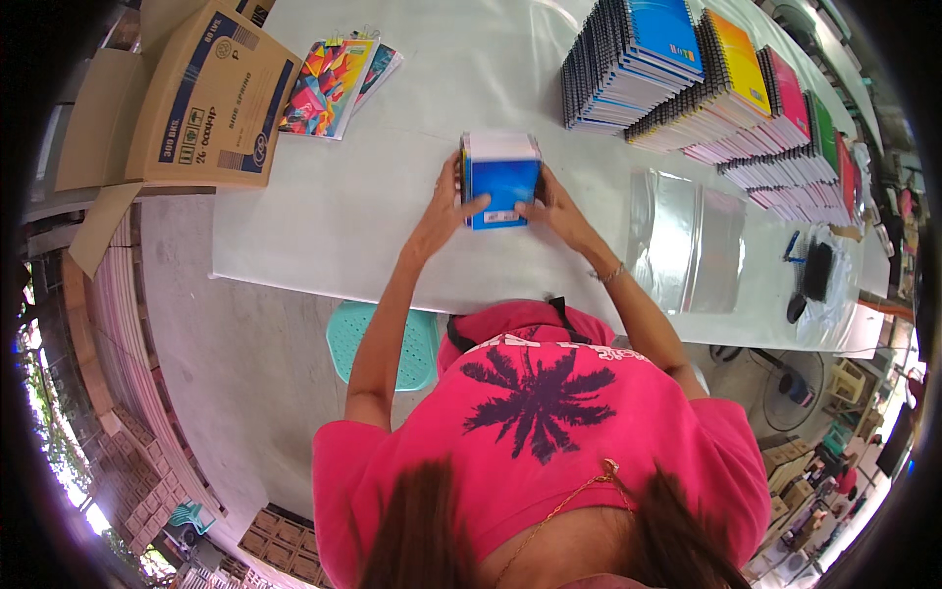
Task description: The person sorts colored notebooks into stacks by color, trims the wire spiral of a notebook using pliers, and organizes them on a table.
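Between my two hands, over the middle of the table, is a small stack of notebooks (503, 185) with a blue cover on top. My left hand (453, 203) grips its left side, thumb resting on the blue cover. On the opposite side my right hand (555, 208) is wrapped round the edge, its thumb also near the front of the cover. Most of the fingers are hidden behind the stack. Flat clear plastic sleeves (677, 236) lie on the table to the right of my right hand.
Tall piles of spiral notebooks with blue (665, 39), yellow (741, 64), pink (785, 88) and green covers stand at the far right. An open cardboard box (211, 108) is at the left, beside colourful clipped booklets (329, 88). A turquoise stool (407, 348) sits below the table's near edge (324, 293).
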Available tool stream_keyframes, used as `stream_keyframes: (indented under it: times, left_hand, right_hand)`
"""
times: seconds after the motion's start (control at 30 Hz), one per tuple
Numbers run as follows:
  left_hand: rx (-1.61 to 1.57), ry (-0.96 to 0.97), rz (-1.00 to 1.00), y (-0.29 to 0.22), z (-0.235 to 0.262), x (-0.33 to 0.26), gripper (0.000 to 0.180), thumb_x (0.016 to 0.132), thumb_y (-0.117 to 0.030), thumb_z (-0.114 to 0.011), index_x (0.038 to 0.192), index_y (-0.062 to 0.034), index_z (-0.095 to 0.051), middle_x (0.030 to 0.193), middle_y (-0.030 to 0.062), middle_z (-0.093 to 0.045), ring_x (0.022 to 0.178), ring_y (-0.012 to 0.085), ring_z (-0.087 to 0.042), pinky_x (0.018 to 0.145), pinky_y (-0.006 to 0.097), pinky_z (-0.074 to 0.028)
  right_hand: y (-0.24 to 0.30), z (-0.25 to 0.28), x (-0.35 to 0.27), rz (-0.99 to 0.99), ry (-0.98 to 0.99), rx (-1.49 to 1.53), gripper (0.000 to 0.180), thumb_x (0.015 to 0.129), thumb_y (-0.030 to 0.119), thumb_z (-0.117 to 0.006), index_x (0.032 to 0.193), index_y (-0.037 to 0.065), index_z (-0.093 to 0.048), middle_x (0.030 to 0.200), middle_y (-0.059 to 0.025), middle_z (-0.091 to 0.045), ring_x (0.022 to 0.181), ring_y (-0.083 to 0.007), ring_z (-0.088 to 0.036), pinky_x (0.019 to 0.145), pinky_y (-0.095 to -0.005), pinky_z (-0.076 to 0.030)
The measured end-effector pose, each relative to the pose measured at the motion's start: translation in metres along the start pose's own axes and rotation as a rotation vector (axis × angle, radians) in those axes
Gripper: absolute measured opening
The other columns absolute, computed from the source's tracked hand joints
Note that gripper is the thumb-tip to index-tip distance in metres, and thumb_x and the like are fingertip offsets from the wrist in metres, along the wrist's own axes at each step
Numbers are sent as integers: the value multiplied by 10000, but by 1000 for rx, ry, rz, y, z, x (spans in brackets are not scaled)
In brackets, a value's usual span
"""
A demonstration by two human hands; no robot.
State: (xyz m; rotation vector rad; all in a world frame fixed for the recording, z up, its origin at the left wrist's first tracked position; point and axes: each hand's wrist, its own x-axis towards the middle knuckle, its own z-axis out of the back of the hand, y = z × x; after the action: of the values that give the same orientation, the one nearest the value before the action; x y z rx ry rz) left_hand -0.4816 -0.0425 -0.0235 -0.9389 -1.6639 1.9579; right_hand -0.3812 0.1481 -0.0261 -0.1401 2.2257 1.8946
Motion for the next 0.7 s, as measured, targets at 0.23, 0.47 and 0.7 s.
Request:
stream_keyframes:
  times: [0.23,0.47,0.7]
  left_hand:
    - [-59,-143,128,-23,35,95,798,764,-441,-632,1350,7,-327,1249,154,-457,1162,268,-462,988,340,-369]
    - [-81,-58,262,13,66,139,688,780,-468,-600,1244,18,-453,1107,146,-549,1037,223,-539,938,329,-411]
    - [147,-120,280,3,47,152,820,777,-499,-604,1357,23,-355,1308,194,-307,1200,297,-404,986,403,-384]
  right_hand:
    - [29,18,90,-87,-72,190,683,761,170,-708,1302,-99,-389,1135,-171,-584,1031,-212,-575,925,-324,-429]
    - [20,5,133,-213,-143,115,335,801,215,-652,1025,-28,-593,916,-82,-625,843,-149,-583,749,-282,-452]
    - [-9,21,148,-155,-362,-302,430,773,230,-655,1082,-59,-578,980,-150,-588,918,-227,-554,849,-328,-434]
